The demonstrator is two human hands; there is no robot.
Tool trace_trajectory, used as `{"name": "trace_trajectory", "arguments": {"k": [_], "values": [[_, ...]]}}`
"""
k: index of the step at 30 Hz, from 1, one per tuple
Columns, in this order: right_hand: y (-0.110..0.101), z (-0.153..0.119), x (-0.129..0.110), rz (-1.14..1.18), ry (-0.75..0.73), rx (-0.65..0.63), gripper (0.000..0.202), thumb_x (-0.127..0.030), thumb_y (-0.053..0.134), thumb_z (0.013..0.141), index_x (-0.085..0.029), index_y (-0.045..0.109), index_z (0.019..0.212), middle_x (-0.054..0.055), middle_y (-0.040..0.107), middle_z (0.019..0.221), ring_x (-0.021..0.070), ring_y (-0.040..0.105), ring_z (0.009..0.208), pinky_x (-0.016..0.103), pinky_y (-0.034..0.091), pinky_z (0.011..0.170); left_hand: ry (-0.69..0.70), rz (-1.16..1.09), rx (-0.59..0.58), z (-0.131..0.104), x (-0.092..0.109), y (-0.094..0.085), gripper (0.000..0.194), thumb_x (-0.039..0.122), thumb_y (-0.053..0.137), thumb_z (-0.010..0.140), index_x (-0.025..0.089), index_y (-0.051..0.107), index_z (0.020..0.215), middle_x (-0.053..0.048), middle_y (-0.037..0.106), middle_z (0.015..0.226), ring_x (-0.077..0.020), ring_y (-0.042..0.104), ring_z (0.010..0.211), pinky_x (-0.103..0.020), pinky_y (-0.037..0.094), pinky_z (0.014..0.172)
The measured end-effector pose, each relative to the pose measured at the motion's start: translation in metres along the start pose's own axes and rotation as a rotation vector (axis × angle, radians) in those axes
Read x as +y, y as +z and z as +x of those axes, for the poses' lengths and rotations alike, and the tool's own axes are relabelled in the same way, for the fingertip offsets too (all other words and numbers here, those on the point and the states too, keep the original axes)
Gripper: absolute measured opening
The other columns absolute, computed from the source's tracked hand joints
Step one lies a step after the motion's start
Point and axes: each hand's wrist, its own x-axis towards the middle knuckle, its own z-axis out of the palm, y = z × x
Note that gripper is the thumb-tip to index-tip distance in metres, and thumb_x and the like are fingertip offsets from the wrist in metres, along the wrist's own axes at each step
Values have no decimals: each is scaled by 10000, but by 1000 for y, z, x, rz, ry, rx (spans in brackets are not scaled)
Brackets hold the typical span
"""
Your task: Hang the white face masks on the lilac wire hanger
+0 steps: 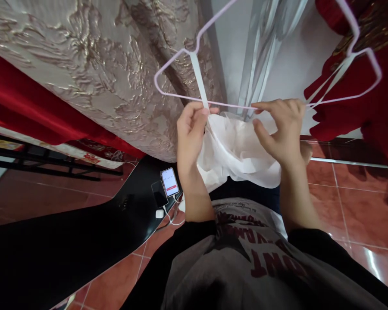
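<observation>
A lilac hanger [228, 104] hangs in front of me, and a sheer white garment [236, 150] hangs below it. The garment's white strap [198, 79] loops over the hanger's left shoulder, and thin straps [334, 79] loop over the right one. My left hand [191, 129] pinches the left strap between thumb and fingers, just below the bottom bar. My right hand [283, 127] is open, thumb apart from the fingers, its fingertips at the bar. Part of the garment is hidden behind my right hand.
A patterned beige curtain [93, 73] hangs at left, with red cloth [16, 94] beside it. Red fabric [338, 97] hangs at right. Two phones [170, 181] and a white charging case [159, 214] lie on a black surface [67, 241]. The floor [326, 206] has red tiles.
</observation>
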Motion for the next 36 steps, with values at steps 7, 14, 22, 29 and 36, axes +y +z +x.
{"name": "trace_trajectory", "arguments": {"k": [7, 14, 22, 29, 36], "values": [[3, -3, 2, 94, -3, 60, 274, -406, 624, 1062, -351, 775, 1285, 44, 812, 1196, 310, 699, 1156, 624, 493, 1158, -52, -29, -67, -1, 60, -17, 208, 537, 863, 1005, 334, 888, 972, -67, 785, 977, -282, 755, 963, -383, 632, 809], [-3, -8, -5, 37, 23, 61, 299, -394, 631, 1051, -416, 749, 1325, 23, 825, 1252, 326, 695, 1236, 741, 378, 1306, 213, -274, 341, 29, 50, -30, 248, 332, 650, 1079, 229, 751, 1280, -46, 740, 1488, -205, 657, 1470, -287, 644, 1016], [-2, -10, -38, 86, 0, 5, 359, -354, 618, 1090, -419, 687, 1437, 31, 800, 1390, 345, 698, 1380, 727, 383, 1347, -33, -134, 228, 7, 16, -3, 355, 590, 676, 1126, 247, 765, 1117, -131, 827, 1283, -320, 774, 1253, -274, 480, 534], [28, -30, 18, 213, 137, 802, 369, -543, 567, 1079, -368, 593, 1403, 113, 676, 1309, 362, 725, 1247, 637, 598, 1059, 16, -222, 209, 6, 15, 23, 450, 628, 559, 1185, 257, 622, 938, -97, 725, 875, -298, 809, 1016, -285, 365, 478], [9, -40, 32, 390, 319, 522, 184, -491, 740, 1020, -314, 750, 1068, 47, 749, 906, 262, 725, 850, 501, 606, 794, 125, -245, 202, 9, 5, 23, 324, 526, 690, 1147, 284, 618, 944, -55, 698, 851, -230, 756, 868, -307, 238, 454]]}}
